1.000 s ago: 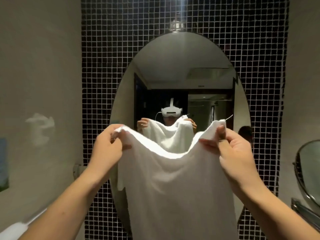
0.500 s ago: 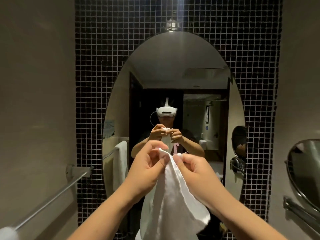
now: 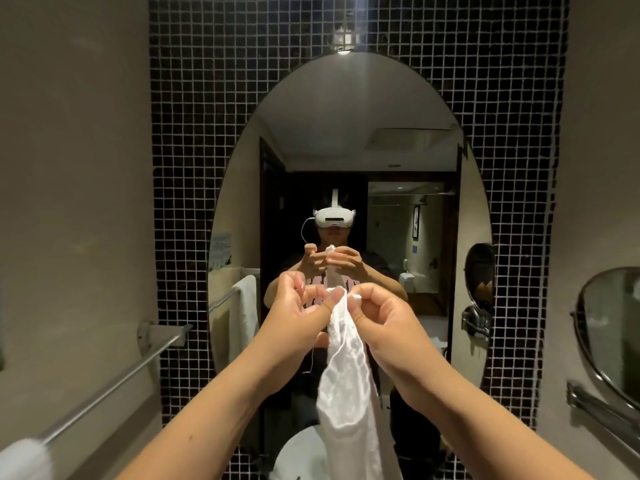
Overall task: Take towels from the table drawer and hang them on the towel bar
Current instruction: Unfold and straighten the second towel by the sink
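A white towel [image 3: 346, 393] hangs folded in half lengthwise in front of me, its top corners brought together at chest height. My left hand [image 3: 294, 320] pinches the top edge from the left, and my right hand [image 3: 384, 320] pinches it from the right, fingertips almost touching. The metal towel bar [image 3: 114, 379] runs along the left wall, from a bracket near the tiled wall down toward me. Another white towel [image 3: 24, 459] hangs over the bar's near end at the bottom left corner.
An oval mirror [image 3: 346, 140] on a black mosaic wall faces me and reflects a person with a headset. A round magnifying mirror [image 3: 613, 327] on a metal arm sticks out from the right wall. A white basin [image 3: 294, 455] lies below the towel.
A second ago both hands held the towel spread wide. They came together, folding it in half, and now pinch the joined corners slightly lower and closer to me.
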The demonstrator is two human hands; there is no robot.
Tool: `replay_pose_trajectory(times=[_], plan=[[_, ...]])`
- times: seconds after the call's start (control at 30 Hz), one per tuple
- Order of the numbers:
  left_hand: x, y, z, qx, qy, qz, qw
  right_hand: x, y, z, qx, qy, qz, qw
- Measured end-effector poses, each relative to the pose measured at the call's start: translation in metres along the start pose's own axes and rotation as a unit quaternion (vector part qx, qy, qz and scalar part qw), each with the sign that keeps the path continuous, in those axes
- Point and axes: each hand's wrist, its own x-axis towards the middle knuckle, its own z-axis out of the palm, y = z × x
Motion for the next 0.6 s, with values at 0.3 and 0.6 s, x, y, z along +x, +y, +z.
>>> replay_pose_trajectory(times=[0.3,0.6], plan=[[-0.006,0.004,-0.013,0.135,-0.025,-0.076,0.988,-0.004,0.002,-0.013,0.067,-0.142,0.087,0.984],[-0.05,-0.011,-0.01,0.274,-0.065,0.114,0.953,-0.006,0.026,-0.01,-0.033,0.122,-0.041,0.991]])
